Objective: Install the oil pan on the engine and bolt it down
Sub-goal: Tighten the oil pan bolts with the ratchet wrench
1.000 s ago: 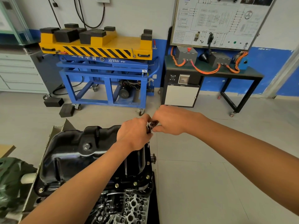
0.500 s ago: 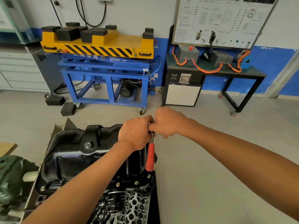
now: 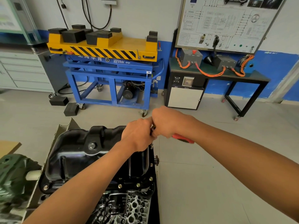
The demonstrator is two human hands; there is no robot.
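Bolt work: gripping the wrench (image 3: 182,139) with curled fingers, left hand (image 3: 139,135) on its head at the far right edge of the oil pan (image 3: 77,151), right hand (image 3: 168,122) on the red handle sticking out rightward.

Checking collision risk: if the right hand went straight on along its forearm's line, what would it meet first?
The left hand, which the right hand, gripping the red-handled ratchet, seems to touch above the oil pan; depth is hard to judge.

Head-worn view, forward and downward
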